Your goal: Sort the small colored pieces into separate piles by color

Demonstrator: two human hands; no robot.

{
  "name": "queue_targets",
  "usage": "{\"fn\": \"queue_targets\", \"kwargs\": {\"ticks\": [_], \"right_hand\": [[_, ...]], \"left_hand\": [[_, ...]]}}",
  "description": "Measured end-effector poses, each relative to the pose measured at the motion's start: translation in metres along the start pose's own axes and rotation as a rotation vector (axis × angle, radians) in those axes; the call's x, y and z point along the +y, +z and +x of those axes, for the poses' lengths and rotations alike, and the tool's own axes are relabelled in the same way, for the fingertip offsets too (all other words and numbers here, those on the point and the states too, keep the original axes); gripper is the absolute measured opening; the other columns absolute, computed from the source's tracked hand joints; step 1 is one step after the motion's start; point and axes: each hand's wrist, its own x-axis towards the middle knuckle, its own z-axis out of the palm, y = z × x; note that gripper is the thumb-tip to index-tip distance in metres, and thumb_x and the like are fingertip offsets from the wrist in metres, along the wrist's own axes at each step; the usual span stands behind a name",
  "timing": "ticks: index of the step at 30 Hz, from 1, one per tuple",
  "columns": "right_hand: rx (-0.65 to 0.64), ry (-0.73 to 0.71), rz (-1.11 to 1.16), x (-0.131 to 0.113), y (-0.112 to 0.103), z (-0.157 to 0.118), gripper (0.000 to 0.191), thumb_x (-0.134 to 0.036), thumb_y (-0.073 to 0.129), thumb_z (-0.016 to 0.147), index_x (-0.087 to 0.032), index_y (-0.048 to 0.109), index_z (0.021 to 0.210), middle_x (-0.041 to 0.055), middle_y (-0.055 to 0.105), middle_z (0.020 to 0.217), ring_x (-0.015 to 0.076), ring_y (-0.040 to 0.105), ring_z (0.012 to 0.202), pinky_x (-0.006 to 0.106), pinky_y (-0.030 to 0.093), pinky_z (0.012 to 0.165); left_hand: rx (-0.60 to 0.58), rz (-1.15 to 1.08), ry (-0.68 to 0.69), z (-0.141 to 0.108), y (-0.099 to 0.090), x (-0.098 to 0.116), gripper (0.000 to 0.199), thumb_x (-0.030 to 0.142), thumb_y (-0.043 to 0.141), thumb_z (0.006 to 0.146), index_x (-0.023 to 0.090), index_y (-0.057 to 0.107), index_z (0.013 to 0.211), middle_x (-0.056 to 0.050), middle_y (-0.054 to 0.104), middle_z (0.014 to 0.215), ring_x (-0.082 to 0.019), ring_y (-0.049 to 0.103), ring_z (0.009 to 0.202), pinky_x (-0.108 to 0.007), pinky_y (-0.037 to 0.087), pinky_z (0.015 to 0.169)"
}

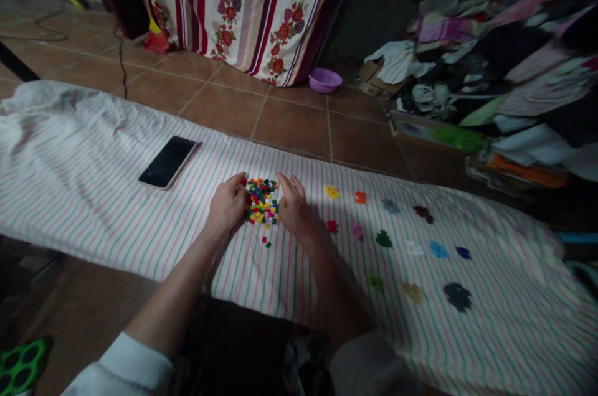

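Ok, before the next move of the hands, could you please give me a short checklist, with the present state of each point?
1. Hands at both sides of the mixed pile: ok, left hand and right hand.
2. Mixed pile all together: not ok, a red piece and a green piece lie apart.
3. Single-colour piles separate from the mixed pile: ok.
4. Phone away from the pieces: ok.
5. Fingertips free of pieces: cannot tell.
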Motion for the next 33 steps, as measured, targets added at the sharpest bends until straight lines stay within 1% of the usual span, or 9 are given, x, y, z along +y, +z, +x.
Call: {"fn": "queue_targets", "kwargs": {"ticks": [4, 7, 9, 12, 17, 20, 26, 29, 33], "right_hand": [[-0.040, -0.084, -0.001, -0.001, 0.005, 0.005, 0.067, 0.000, 0.032, 0.077, -0.012, 0.049, 0.140, 0.0121, 0.057, 0.137, 0.0205, 0.043, 0.135, 0.049, 0.024, 0.121], [-0.059, -0.108, 0.015, -0.004, 0.008, 0.007, 0.065, 0.000, 0.033, 0.078, -0.016, 0.051, 0.139, 0.0103, 0.060, 0.134, 0.0201, 0.048, 0.131, 0.051, 0.024, 0.119], [-0.046, -0.103, 0.030, -0.006, 0.009, 0.008, 0.061, 0.000, 0.033, 0.081, -0.017, 0.056, 0.134, 0.0096, 0.064, 0.129, 0.0195, 0.053, 0.125, 0.050, 0.027, 0.118], [0.007, -0.076, 0.048, -0.009, 0.008, 0.008, 0.050, -0.003, 0.034, 0.085, -0.018, 0.065, 0.121, 0.0079, 0.070, 0.117, 0.0190, 0.060, 0.113, 0.045, 0.034, 0.113], [0.073, -0.007, 0.062, -0.010, 0.006, 0.008, 0.037, -0.007, 0.043, 0.085, -0.021, 0.072, 0.105, 0.0069, 0.073, 0.103, 0.0232, 0.059, 0.104, 0.040, 0.046, 0.098], [0.069, -0.002, 0.067, -0.010, 0.005, 0.008, 0.034, -0.007, 0.045, 0.085, -0.020, 0.072, 0.101, 0.0072, 0.072, 0.099, 0.0231, 0.059, 0.098, 0.039, 0.046, 0.094], [0.042, 0.011, 0.047, -0.013, 0.002, 0.008, 0.026, -0.011, 0.047, 0.087, -0.021, 0.070, 0.094, 0.0066, 0.071, 0.095, 0.0226, 0.058, 0.095, 0.037, 0.045, 0.092], [0.024, 0.021, 0.027, -0.015, 0.000, 0.008, 0.025, -0.011, 0.047, 0.087, -0.022, 0.069, 0.093, 0.0064, 0.070, 0.095, 0.0231, 0.057, 0.095, 0.038, 0.044, 0.092], [0.030, 0.015, 0.034, -0.019, -0.001, 0.008, 0.024, -0.013, 0.046, 0.088, -0.021, 0.067, 0.092, 0.0065, 0.069, 0.094, 0.0230, 0.057, 0.095, 0.037, 0.044, 0.093]], "left_hand": [[-0.020, 0.175, 0.069, -0.003, 0.000, 0.011, 0.046, 0.021, 0.038, 0.088, 0.020, 0.060, 0.128, -0.005, 0.065, 0.126, -0.023, 0.057, 0.110, -0.039, 0.043, 0.101], [-0.053, 0.228, 0.132, -0.006, 0.000, 0.013, 0.045, 0.018, 0.035, 0.089, 0.023, 0.063, 0.124, -0.001, 0.064, 0.130, -0.022, 0.055, 0.108, -0.037, 0.044, 0.099], [-0.071, 0.234, 0.151, -0.007, -0.001, 0.013, 0.045, 0.018, 0.035, 0.089, 0.024, 0.065, 0.121, 0.001, 0.064, 0.128, -0.021, 0.054, 0.105, -0.036, 0.045, 0.097], [-0.079, 0.228, 0.139, -0.009, -0.003, 0.013, 0.045, 0.017, 0.035, 0.088, 0.025, 0.066, 0.119, 0.001, 0.067, 0.123, -0.021, 0.054, 0.104, -0.034, 0.046, 0.095], [-0.088, 0.173, 0.089, -0.010, -0.004, 0.013, 0.043, 0.015, 0.037, 0.085, 0.022, 0.070, 0.112, -0.002, 0.070, 0.115, -0.021, 0.055, 0.106, -0.033, 0.046, 0.097], [-0.088, 0.136, 0.076, -0.010, -0.005, 0.012, 0.043, 0.013, 0.038, 0.083, 0.020, 0.071, 0.110, -0.004, 0.070, 0.113, -0.021, 0.057, 0.107, -0.034, 0.045, 0.098], [-0.088, 0.080, 0.083, -0.012, -0.010, 0.013, 0.042, 0.014, 0.039, 0.081, 0.021, 0.073, 0.104, -0.007, 0.073, 0.102, -0.022, 0.061, 0.102, -0.038, 0.049, 0.095], [-0.072, 0.081, 0.079, -0.013, -0.012, 0.014, 0.040, 0.015, 0.041, 0.082, 0.022, 0.074, 0.102, -0.007, 0.073, 0.101, -0.022, 0.062, 0.102, -0.036, 0.049, 0.094], [-0.098, 0.058, 0.037, -0.014, -0.014, 0.014, 0.040, 0.016, 0.040, 0.083, 0.021, 0.072, 0.106, -0.007, 0.072, 0.104, -0.021, 0.063, 0.102, -0.035, 0.048, 0.095]]}}
